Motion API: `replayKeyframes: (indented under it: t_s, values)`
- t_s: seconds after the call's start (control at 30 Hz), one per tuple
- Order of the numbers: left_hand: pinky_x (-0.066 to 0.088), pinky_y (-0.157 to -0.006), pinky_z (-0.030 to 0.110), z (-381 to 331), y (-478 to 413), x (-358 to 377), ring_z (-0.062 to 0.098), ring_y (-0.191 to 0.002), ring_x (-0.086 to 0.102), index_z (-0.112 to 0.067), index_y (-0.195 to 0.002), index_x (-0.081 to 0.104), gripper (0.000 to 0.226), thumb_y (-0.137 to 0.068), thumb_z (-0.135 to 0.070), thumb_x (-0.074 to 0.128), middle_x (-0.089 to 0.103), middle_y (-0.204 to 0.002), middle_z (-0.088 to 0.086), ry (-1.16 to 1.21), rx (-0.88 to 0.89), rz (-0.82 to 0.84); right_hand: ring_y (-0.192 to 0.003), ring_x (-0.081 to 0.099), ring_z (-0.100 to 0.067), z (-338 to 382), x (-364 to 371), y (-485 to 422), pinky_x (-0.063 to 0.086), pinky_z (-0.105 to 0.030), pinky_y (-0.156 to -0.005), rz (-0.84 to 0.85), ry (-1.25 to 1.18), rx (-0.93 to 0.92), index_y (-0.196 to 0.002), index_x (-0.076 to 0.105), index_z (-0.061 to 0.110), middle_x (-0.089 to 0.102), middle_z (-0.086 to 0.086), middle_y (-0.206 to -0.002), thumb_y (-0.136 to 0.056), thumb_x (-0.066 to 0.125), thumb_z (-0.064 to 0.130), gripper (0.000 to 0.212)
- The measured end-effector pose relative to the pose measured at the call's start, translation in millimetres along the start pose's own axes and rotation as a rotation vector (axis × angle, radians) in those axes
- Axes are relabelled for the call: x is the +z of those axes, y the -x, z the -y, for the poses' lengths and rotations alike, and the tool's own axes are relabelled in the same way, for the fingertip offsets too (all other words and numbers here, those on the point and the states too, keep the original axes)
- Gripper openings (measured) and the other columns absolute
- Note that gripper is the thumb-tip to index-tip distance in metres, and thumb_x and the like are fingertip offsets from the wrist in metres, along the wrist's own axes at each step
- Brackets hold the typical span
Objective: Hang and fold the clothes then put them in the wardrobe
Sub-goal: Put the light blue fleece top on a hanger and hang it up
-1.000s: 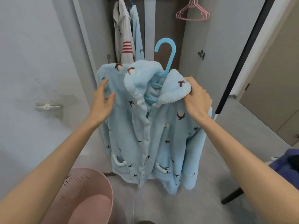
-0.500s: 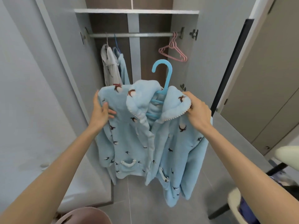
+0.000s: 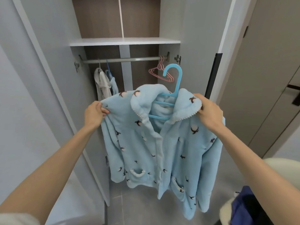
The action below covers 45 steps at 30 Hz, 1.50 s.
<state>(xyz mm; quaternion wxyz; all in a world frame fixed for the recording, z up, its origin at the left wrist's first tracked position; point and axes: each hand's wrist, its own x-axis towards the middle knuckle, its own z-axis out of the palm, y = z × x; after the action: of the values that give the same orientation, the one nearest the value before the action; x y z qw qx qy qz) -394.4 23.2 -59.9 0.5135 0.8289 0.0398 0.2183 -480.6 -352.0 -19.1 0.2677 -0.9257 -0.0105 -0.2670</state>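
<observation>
- Open wardrobe (image 3: 97, 18) fills the background: a shelf (image 3: 125, 41) above a metal rail (image 3: 123, 59), which carries a white garment (image 3: 102, 85) towards the left grip's side and pink hangers (image 3: 159, 73) towards the right grip's side.
- Light-blue fleece jacket (image 3: 141, 143), on a blue hanger (image 3: 174, 78), hangs between the two grips, below the rail; the hook stands free above the right grip.
- Left grip (image 3: 94, 115): thumb and fingers clamped on the shoulder's outer edge.
- Right grip (image 3: 209, 112): curled over the collar and the other shoulder, clamped on the fabric.
- Against half a second ago: the hook now overlaps the pink hangers; the left grip has shifted from the shoulder's front to its edge.
</observation>
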Motion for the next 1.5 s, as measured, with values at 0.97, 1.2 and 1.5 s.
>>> replayKeyframes:
  t_s: [0.97,1.2,1.5]
  values:
    - [0.036,-0.078,0.031,-124,59,103,0.018,-0.06,0.049,-0.02,-0.092,0.05,0.026,-0.101,-0.038,0.033,0.054,-0.066,-0.004,-0.741,0.922,0.344,-0.094,0.049,-0.024,-45,-8,-10,0.047,-0.043,-0.077,0.106,0.025,-0.221,-0.13,0.049,0.024,0.066,-0.001,-0.107,-0.094,0.057,0.021,0.037]
    - [0.028,-0.069,0.031,-117,46,96,0.005,-0.053,0.044,-0.024,-0.081,0.052,0.021,-0.1,-0.03,0.044,0.043,-0.057,-0.017,-0.557,0.824,0.343,-0.064,0.044,-0.024,-79,-13,-2,0.029,-0.033,-0.054,0.13,0.063,-0.043,-0.08,0.05,0.014,0.043,0.004,-0.06,-0.093,0.062,0.024,0.02]
    - [0.015,-0.068,0.032,-104,41,84,-0.001,-0.064,0.043,-0.027,-0.083,0.052,0.025,-0.101,-0.035,0.037,0.058,-0.074,-0.014,-0.657,0.767,0.244,-0.061,0.038,-0.032,-70,-12,-1,0.04,-0.039,-0.063,0.161,0.257,-0.12,-0.07,0.056,0.002,0.051,-0.015,-0.062,-0.092,0.042,0.001,0.027]
